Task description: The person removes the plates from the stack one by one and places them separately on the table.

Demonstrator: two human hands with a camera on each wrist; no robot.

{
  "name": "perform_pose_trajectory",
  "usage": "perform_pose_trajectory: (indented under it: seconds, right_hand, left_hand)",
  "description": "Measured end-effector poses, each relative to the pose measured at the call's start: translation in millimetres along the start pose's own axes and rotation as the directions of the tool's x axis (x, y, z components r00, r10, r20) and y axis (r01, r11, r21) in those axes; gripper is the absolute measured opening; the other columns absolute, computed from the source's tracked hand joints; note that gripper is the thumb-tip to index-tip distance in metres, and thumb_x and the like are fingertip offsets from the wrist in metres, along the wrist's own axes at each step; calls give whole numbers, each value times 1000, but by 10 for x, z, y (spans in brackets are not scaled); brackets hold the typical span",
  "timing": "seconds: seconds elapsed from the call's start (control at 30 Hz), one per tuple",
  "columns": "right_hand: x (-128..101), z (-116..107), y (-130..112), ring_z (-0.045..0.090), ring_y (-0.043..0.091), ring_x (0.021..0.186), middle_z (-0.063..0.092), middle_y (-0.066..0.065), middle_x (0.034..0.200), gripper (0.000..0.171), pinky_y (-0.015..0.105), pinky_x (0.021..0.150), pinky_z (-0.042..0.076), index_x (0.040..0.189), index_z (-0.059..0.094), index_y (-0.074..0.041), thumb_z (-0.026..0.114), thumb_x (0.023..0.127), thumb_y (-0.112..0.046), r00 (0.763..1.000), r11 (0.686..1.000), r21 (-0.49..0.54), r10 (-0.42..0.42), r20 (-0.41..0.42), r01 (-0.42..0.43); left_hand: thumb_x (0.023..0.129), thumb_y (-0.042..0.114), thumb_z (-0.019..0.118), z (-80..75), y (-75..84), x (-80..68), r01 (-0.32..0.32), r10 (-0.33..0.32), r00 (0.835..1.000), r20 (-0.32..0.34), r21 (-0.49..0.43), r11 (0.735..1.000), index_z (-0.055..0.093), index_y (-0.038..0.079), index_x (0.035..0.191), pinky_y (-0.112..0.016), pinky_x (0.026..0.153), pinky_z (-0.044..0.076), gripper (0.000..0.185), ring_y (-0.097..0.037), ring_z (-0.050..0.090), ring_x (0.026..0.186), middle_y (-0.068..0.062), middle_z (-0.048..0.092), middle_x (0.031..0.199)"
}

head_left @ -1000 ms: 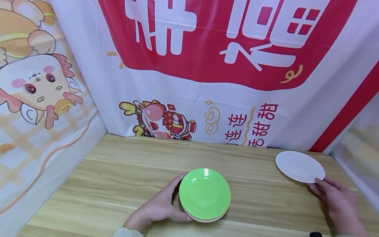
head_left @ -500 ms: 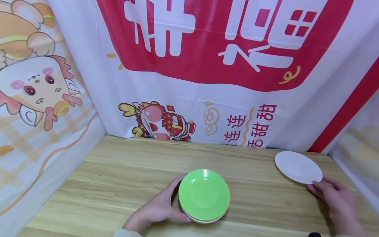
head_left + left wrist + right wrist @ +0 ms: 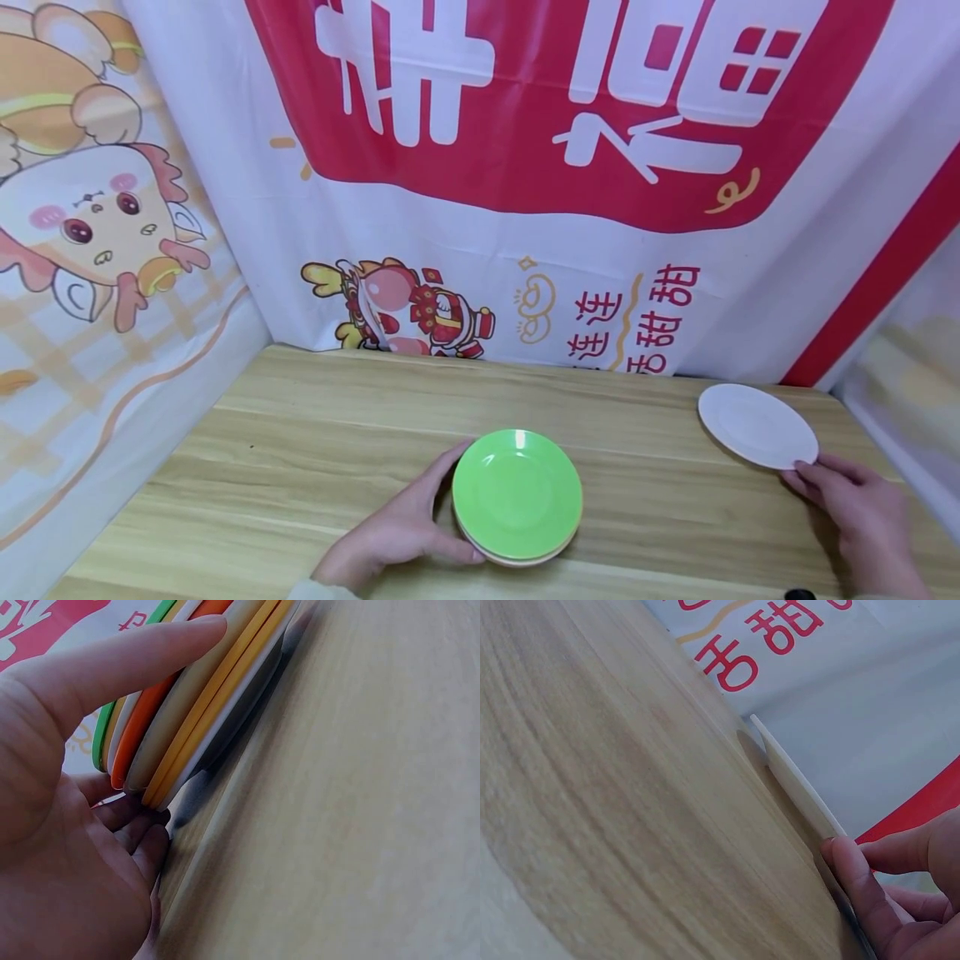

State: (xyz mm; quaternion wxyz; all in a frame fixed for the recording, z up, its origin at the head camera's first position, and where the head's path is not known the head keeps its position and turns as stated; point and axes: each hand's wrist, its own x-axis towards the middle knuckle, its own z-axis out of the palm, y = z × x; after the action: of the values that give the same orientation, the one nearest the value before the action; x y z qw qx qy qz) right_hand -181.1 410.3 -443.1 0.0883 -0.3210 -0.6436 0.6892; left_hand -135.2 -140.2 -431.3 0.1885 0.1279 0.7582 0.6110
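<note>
Head view: the fingers of the left hand (image 3: 408, 521) are curling around a plate stack (image 3: 166, 724), a green plate (image 3: 517, 493) sitting on top. Well to their right, the fingers of the right hand (image 3: 862, 504) are pinching a white plate (image 3: 757, 427), which is sticking out ahead of them. Under both, a wooden tabletop (image 3: 330, 450) is lying; past them, a printed cloth (image 3: 510, 179) is hanging.

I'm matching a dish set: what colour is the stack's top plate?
The top plate is bright green, clearest in the head view.
</note>
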Motion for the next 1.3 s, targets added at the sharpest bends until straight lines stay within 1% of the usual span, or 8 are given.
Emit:
perform_pose_trajectory:
  seconds: [0.17, 0.33, 0.43, 0.63, 0.87, 1.0, 1.23, 1.3]
  right_hand:
    - [10, -15, -4, 77, 8, 64, 65, -19, 71, 34, 29, 68, 67, 79, 65, -30, 72, 99, -4, 1000, 1000, 0, 28, -11, -28]
    - [4, 3, -9, 77, 8, 64, 66, -18, 69, 15, 29, 68, 67, 109, 66, -21, 73, 100, -10, 999, 999, -35, 25, -26, -26]
    - [-8, 15, -14, 77, 7, 64, 65, -19, 69, 26, 30, 68, 67, 124, 61, -17, 72, 101, -10, 999, 998, -58, 20, -32, -21]
    - [-44, 22, -33, 76, 7, 64, 65, -19, 69, 26, 30, 68, 67, 120, 63, -20, 74, 99, -7, 998, 998, -58, 36, -48, -38]
    - [-51, 25, -38, 76, 6, 64, 63, -20, 66, 50, 30, 68, 67, 146, 56, -16, 73, 100, -7, 996, 995, -77, 56, -72, -62]
    - [-18, 0, -33, 76, 6, 64, 61, -21, 67, 22, 30, 67, 67, 111, 70, -28, 74, 100, -11, 995, 996, -54, 64, -82, -69]
    - [7, -3, -16, 76, 7, 63, 61, -21, 67, 21, 30, 66, 67, 108, 70, -28, 76, 99, -10, 994, 997, -48, 52, -99, -57]
    - [7, -10, -15, 76, 7, 63, 63, -21, 67, 22, 30, 65, 67, 93, 71, -30, 76, 99, -9, 994, 998, -37, 51, -95, -54]
  left_hand:
    - [67, 10, 101, 0, -7, 5, 1, -1, 1000, -1, -2, 1000, 31, 32, 169, -73, 130, -6, 125, -36, 10, 168, -3, 27, 179]
    - [67, 10, 101, 0, -10, 4, -4, 4, 1000, 1, -3, 1000, 31, 31, 169, -73, 129, -7, 126, -37, 10, 168, -3, 27, 179]
    - [66, 10, 101, 1, -11, 3, -8, 8, 1000, 3, -5, 1000, 30, 31, 170, -73, 129, -7, 127, -37, 10, 168, -3, 28, 179]
    - [66, 10, 101, 1, -7, -2, -6, 6, 1000, 3, -9, 1000, 32, 32, 169, -73, 130, -6, 125, -35, 11, 168, -2, 29, 178]
    - [66, 10, 101, 0, 2, -5, -15, 15, 1000, 12, -10, 1000, 33, 31, 168, -71, 131, -5, 125, -34, 12, 167, -1, 30, 177]
    - [65, 10, 101, 1, -8, 0, -31, 32, 999, 15, -8, 999, 32, 30, 168, -70, 132, -5, 125, -33, 13, 167, -1, 31, 176]
    - [66, 9, 101, 0, -15, 2, -43, 43, 999, 18, -14, 999, 31, 29, 169, -70, 132, -5, 126, -33, 14, 167, -1, 31, 177]
    - [66, 9, 101, 2, -7, -3, -32, 32, 999, 14, -16, 999, 31, 29, 169, -70, 131, -5, 126, -33, 13, 167, -1, 30, 177]
